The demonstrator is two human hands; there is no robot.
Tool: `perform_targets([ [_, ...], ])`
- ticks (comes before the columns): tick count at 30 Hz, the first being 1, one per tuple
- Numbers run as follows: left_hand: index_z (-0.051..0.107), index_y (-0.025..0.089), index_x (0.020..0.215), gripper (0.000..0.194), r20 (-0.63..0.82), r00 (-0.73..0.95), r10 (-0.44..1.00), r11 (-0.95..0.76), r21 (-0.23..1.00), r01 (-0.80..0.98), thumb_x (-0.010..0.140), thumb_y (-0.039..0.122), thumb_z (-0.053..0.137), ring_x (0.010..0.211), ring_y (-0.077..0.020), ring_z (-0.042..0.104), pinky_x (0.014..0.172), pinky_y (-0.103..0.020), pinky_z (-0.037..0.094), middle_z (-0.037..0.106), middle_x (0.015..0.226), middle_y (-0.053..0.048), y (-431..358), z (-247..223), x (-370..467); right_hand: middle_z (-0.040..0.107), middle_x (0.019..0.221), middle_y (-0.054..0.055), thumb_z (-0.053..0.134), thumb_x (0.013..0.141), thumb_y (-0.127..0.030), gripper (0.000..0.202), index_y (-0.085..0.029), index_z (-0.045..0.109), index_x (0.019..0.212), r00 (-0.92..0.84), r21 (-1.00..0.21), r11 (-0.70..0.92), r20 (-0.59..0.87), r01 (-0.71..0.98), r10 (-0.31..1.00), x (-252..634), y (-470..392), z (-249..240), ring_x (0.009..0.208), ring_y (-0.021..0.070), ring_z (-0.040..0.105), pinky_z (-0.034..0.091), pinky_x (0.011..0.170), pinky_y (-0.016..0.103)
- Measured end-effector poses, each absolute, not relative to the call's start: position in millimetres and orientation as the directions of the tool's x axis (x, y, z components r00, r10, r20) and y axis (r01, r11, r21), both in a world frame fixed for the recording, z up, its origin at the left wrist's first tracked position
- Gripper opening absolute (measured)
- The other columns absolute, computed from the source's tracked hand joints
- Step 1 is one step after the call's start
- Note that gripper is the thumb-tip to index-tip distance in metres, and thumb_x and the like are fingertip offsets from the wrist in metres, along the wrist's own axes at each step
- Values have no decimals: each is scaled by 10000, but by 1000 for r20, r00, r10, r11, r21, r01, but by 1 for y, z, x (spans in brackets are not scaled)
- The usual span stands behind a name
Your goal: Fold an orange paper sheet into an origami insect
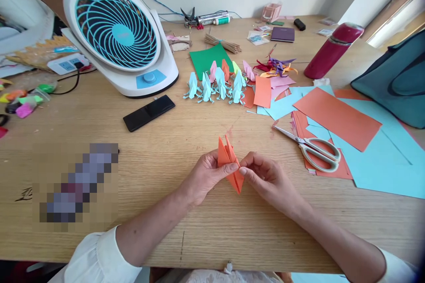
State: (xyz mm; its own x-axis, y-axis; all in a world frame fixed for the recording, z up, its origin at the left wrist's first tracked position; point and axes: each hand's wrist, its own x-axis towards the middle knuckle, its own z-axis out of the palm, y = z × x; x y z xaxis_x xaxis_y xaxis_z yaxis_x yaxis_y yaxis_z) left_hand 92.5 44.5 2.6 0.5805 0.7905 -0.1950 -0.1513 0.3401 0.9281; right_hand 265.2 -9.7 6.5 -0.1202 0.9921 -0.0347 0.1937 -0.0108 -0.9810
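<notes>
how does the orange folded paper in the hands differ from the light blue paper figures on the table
Colour: the orange folded paper is orange; the light blue paper figures are pale blue.
Shape: the orange folded paper is a slim, pointed diamond; the light blue paper figures have thin, bent limbs.
Place: the orange folded paper is in the left hand; the light blue paper figures are grouped on the table.
Both are folded paper.

No text was readable; pale mark [125,34] on fan hub [121,40] and black scrawl [24,194] on wooden desk [149,159] were illegible.
</notes>
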Motion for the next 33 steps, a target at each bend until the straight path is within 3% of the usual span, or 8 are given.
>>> perform_targets([
  [7, 659, 128, 804, 234, -171, 589, 790, 188, 982, 33, 833, 356, 700, 745, -132, 559, 731, -257, 444, 623, 776, -17, 46, -2, 89, 548, 700, -9, 565, 916, -198, 175, -181, 571, 742, -154, -927, 124, 73, 355, 985, 263, -12, 9, 612, 103, 478, 364, 539, 216],
  [11, 659, 130, 778, 213, -135, 555, 821, 69, 988, 139, 853, 330, 661, 726, -142, 571, 713, -266, 453, 638, 762, -25, 45, 2, 88, 579, 736, -1, 569, 912, -194, 129, -179, 606, 790, -158, -928, 102, 47, 358, 986, 262, -12, 8, 639, 107, 505, 378, 550, 219],
  [17, 625, 141, 736, 237, -101, 544, 833, 72, 995, 74, 867, 336, 651, 671, -121, 526, 661, -243, 443, 586, 699, -1, 40, 2, 88, 598, 734, -3, 580, 919, -249, 154, -182, 594, 782, -117, -962, 40, 9, 272, 993, 261, -14, 6, 662, 117, 530, 413, 600, 236],
  [22, 659, 147, 816, 192, -75, 563, 823, 78, 997, 19, 896, 319, 629, 736, -123, 564, 720, -235, 467, 629, 772, -8, 40, -1, 89, 561, 709, -22, 580, 893, -171, 139, -186, 561, 756, -101, -937, 104, 75, 332, 992, 262, -14, 11, 644, 102, 505, 389, 586, 225],
  [33, 636, 162, 804, 107, 6, 488, 873, -69, 991, 112, 880, 235, 617, 706, -114, 568, 673, -212, 473, 617, 764, -2, 33, 3, 94, 588, 760, 4, 577, 872, -160, 76, -187, 593, 802, -87, -950, 84, 61, 301, 994, 258, -16, 5, 682, 127, 545, 433, 619, 253],
])
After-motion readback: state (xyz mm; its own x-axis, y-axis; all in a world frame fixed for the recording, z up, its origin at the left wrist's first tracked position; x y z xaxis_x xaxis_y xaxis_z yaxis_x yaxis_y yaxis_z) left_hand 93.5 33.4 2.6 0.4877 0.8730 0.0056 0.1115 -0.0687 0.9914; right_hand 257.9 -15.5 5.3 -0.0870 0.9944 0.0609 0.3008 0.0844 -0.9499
